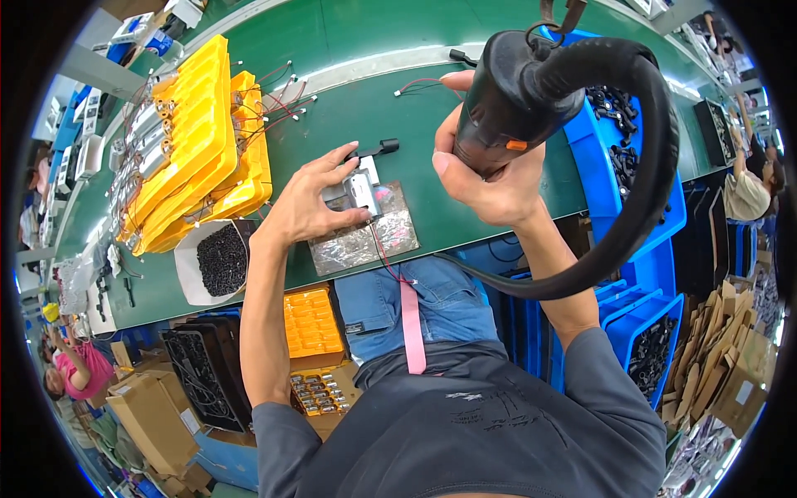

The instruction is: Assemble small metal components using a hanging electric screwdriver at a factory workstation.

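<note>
My left hand [311, 197] is closed round a small silver metal part [360, 192], thumb at its near end and fingers at its far end. The part lies over a worn, shiny plate [365, 246] at the bench edge, and a thin red wire trails from it toward my lap. Just past my fingertips is a small black plastic piece [387, 147] on an arm. My right hand [498, 178] grips a black power screwdriver [519, 100], hung from a metal hook, with a thick black cable looping over my forearm. The tool's tip is hidden behind its body and my hand.
Yellow trays [187, 158] of wired motors are stacked at the left. Nearer stands a white box [189, 270] of small black screws. Blue bins [598, 153] of black parts line the right. Flattened cardboard [706, 349] stands lower right; other people work at both sides.
</note>
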`<state>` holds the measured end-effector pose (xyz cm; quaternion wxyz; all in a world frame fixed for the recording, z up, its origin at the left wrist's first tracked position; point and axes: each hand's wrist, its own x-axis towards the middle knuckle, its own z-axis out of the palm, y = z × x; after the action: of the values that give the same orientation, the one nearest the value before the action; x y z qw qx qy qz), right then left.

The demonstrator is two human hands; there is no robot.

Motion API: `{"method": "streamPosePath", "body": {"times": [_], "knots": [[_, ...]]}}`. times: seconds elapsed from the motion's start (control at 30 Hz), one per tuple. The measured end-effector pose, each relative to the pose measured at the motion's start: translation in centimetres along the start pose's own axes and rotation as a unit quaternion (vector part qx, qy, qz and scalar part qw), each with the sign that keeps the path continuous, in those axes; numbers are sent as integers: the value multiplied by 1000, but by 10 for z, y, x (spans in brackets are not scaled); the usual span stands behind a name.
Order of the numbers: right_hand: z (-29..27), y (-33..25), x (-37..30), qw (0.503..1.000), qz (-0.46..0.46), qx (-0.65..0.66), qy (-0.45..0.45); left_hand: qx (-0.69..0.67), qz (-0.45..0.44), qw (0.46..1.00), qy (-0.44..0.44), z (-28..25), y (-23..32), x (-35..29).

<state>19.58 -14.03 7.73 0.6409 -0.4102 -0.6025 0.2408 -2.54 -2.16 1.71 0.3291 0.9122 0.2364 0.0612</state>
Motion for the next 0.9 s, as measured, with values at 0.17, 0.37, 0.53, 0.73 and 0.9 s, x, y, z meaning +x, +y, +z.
{"method": "streamPosePath", "body": {"times": [0.17,0.37,0.53,0.73,0.9], "knots": [[0,0,0,1000,-6,-8,2,11,9,1000,22,6,5,-6],[4,1,1,1000,-7,-11,-3,2,-9,998,63,16,2,-6],[6,2,0,1000,-1,-2,-3,-47,-17,995,82,15,2,-3],[0,9,1,999,-32,-41,-8,-103,-60,988,100,12,12,3],[6,4,8,999,-25,-17,-24,-144,-63,983,92,14,-1,0]]}}
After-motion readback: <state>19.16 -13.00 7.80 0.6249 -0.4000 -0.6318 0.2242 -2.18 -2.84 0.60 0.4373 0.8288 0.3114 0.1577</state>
